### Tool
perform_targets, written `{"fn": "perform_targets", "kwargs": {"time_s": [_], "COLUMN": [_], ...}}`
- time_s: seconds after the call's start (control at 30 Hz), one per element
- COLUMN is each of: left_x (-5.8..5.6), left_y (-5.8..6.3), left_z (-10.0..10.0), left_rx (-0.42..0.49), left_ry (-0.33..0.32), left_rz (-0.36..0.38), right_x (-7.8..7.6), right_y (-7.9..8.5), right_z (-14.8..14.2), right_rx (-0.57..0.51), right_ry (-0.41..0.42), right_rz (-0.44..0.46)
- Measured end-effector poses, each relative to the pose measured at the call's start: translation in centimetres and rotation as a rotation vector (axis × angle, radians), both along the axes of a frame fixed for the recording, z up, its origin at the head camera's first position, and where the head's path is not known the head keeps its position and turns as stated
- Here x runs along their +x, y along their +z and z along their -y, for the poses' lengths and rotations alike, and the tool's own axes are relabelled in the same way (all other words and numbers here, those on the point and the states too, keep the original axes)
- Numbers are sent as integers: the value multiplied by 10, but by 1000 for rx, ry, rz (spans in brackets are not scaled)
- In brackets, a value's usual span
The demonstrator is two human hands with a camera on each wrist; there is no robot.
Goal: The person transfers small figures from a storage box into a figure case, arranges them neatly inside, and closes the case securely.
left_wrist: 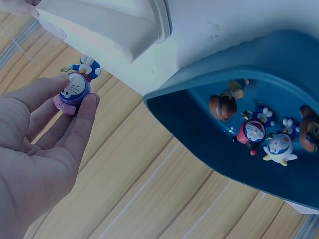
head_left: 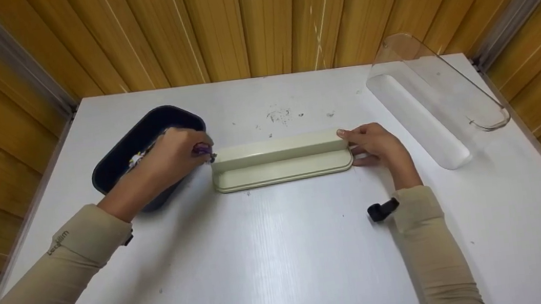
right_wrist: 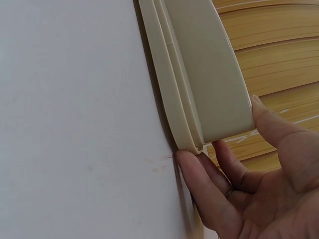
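My left hand (head_left: 172, 151) pinches a small cartoon cat figurine (left_wrist: 76, 88) between thumb and fingers. The figurine has a white whiskered face, purple on its head and a blue part with white knobs. In the head view this hand is over the right side of a dark blue bin (head_left: 109, 159), close to the left end of a cream two-step stand (head_left: 282, 167). The stand lies lengthwise on the table. At its right end, my right hand (head_left: 378, 143) grips it, thumb at the upper step and other fingers at the lower edge, as the right wrist view (right_wrist: 219, 89) confirms.
Inside the bin lie several figurines, including a red one (left_wrist: 254, 132), a white one (left_wrist: 279, 145) and a brown one (left_wrist: 223, 107). A clear cover with a white base (head_left: 441, 95) rests at the table's right. Wood-patterned panels (head_left: 264, 18) stand behind the white table (head_left: 283, 253).
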State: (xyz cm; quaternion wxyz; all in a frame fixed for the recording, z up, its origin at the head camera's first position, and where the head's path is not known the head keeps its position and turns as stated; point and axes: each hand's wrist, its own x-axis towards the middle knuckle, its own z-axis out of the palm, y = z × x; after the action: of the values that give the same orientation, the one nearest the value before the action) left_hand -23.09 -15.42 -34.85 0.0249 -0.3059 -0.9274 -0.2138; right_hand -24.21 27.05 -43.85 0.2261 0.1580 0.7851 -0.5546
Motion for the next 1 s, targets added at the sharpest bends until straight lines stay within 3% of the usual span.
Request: {"fn": "perform_targets", "kwargs": {"time_s": [0.67, 1.0], "left_x": [7, 15], "left_y": [-10, -19], "left_z": [-13, -19], "left_rx": [-1, 47], "left_ry": [1, 22], "left_rz": [38, 37], "right_x": [2, -2], "right_y": [2, 5], "right_z": [-2, 4], "right_rx": [-7, -5], "right_ry": [0, 26], "right_rz": [9, 9]}}
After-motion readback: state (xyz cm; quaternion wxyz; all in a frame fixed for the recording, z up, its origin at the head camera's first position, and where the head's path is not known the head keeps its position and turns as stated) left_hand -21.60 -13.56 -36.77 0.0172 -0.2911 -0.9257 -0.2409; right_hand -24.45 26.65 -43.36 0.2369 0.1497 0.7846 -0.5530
